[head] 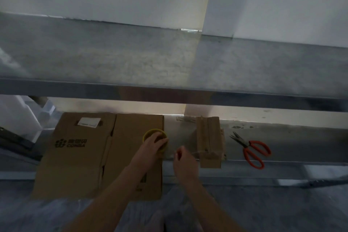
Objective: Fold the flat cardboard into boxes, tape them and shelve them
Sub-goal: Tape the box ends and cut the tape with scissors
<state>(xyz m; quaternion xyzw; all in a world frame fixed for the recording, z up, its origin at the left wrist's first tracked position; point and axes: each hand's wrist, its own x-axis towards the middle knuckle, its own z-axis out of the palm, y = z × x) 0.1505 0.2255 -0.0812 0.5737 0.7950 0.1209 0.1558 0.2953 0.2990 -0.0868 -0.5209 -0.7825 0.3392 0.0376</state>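
Left hand (156, 142) grips tape roll (150, 133) atop flat cardboard (84, 156). Right hand (183, 162), nearer, pinches what seems a tape strand. Small box (210, 141) just right, long axis running away from the person.

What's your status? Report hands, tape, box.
Left hand grips roll on flat cardboard. Right hand pinches strip running to small box. Scissors right of box, nothing blocking.

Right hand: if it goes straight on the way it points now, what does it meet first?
Probably the left hand gripping the yellow tape roll; the right hand points up-left toward them, though depth is unclear.
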